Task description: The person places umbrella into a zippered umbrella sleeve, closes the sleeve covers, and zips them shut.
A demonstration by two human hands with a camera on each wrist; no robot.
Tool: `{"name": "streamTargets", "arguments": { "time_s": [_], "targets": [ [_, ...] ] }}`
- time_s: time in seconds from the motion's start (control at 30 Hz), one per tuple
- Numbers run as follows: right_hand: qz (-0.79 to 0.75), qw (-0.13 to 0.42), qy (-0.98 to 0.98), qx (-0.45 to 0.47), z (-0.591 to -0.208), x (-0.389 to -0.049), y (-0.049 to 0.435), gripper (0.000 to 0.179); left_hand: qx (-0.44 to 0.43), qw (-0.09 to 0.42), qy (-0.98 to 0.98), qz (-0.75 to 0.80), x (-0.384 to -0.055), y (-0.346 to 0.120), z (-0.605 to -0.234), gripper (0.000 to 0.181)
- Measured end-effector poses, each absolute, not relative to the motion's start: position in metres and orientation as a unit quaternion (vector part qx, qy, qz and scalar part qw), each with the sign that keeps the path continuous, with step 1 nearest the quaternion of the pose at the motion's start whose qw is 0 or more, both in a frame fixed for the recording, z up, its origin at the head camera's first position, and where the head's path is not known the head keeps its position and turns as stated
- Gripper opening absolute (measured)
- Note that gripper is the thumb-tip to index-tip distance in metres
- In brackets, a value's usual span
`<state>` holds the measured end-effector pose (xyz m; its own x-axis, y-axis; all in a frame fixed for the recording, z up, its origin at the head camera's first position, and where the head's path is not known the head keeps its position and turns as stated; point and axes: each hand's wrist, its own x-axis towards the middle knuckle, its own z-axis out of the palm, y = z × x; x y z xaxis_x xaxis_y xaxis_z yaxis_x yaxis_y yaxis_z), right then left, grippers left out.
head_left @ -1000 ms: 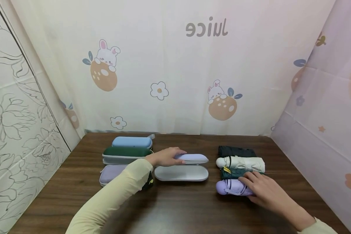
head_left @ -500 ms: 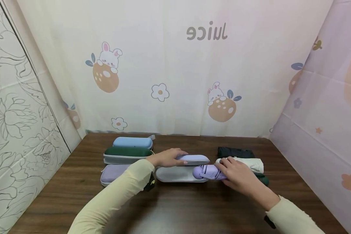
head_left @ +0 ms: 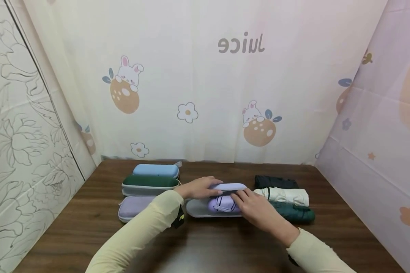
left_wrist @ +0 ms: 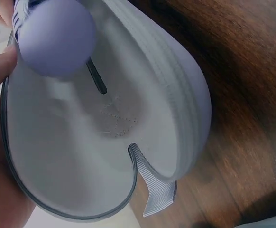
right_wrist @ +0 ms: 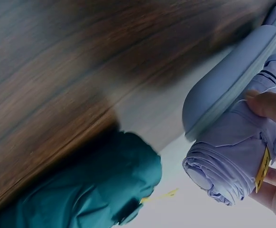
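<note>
A hinged case (head_left: 196,209) with a pale lavender shell and grey-white lining lies open at the middle of the table. My left hand (head_left: 199,188) holds its raised lid (head_left: 230,186) by the edge, thumb on the inner side. In my right hand (head_left: 256,208) is a folded purple umbrella (head_left: 222,203), gripped round its fabric end. Its round knob (left_wrist: 57,38) hangs over the lining in the left wrist view. The umbrella's fabric end (right_wrist: 218,156) sticks out past the case's end in the right wrist view, beside the shell's outer edge.
Left of the open case stand a light blue case (head_left: 155,170), a dark green case (head_left: 150,180) and a greyish purple case (head_left: 134,207). To the right lie folded umbrellas: black (head_left: 273,181), white (head_left: 288,196) and dark green (head_left: 295,213).
My right hand has lifted the purple umbrella from the row at right and carried it left over the open case. The left hand keeps holding the lid.
</note>
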<state>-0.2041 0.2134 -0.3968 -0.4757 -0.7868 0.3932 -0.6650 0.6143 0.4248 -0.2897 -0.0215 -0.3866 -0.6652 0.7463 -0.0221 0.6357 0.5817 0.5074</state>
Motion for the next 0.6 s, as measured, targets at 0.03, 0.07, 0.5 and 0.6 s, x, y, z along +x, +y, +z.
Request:
{"name": "streamTargets", "arguments": {
  "time_s": [0.03,0.07,0.5,0.6],
  "targets": [
    [-0.109,0.292,-0.847,0.430,-0.398,-0.205,0.210,0.045,0.393,0.115,0.882,0.234,-0.290,-0.021,-0.387,0.052],
    [-0.111,0.296,-0.844,0.433,-0.400,-0.206,0.207,0.043,0.394,0.114,0.882,0.232,-0.290,-0.021,-0.386,0.053],
    [-0.118,0.260,-0.855,0.433,-0.422,-0.217,0.179,0.040,0.391,0.110,0.881,0.241,-0.284,-0.021,-0.385,0.051],
    [-0.116,0.246,-0.859,0.434,-0.427,-0.217,0.178,0.040,0.391,0.110,0.881,0.241,-0.283,-0.022,-0.386,0.052]
  ]
}}
